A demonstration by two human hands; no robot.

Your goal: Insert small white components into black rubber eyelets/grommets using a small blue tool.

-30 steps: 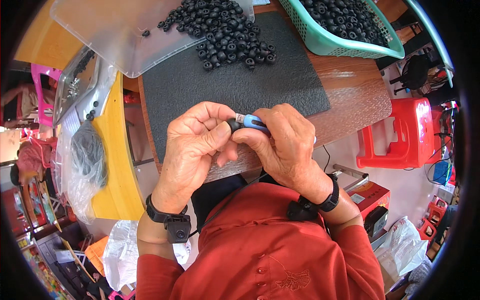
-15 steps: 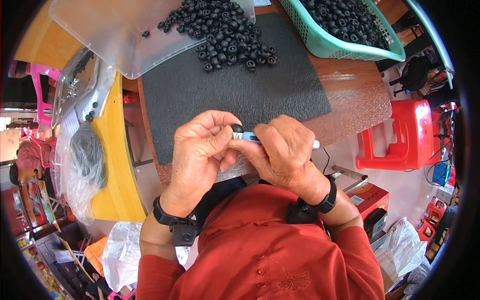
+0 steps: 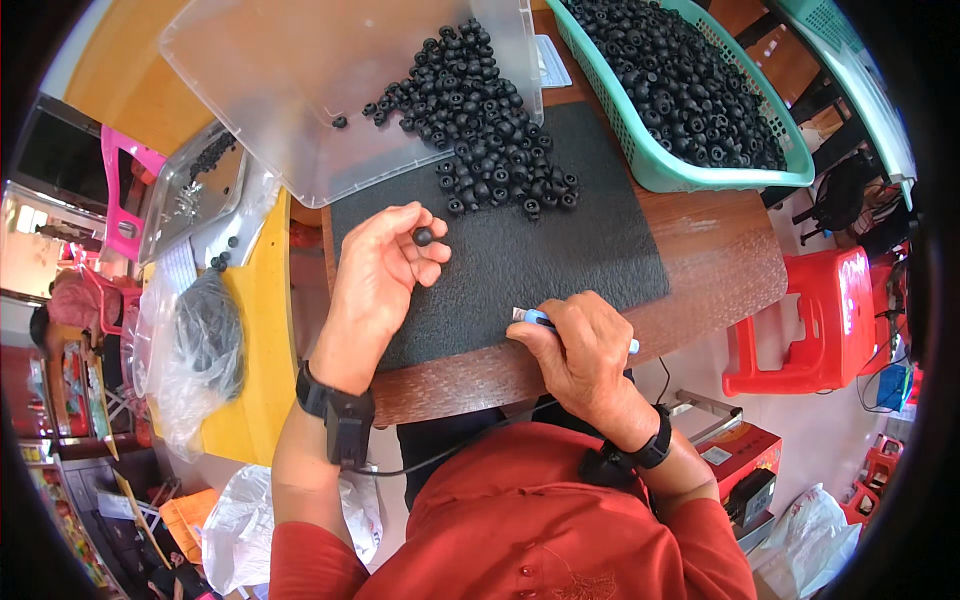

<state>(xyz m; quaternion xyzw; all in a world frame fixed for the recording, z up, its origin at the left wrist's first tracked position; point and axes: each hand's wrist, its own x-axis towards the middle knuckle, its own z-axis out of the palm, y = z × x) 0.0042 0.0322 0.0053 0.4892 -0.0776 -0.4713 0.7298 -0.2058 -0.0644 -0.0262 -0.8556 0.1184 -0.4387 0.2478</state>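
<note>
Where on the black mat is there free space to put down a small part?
The mat is bare between the bead pile and the right hand, and toward its right edge. Its top left is crowded: beads spill from the clear tray, with the left hand beside them.

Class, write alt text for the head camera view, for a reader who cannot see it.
A person's left hand holds a small black ring in its fingertips above a dark mat, while the right hand grips a blue-handled tool at the table edge. A pile of black rings spills from a clear tray beside a green basket.
</note>
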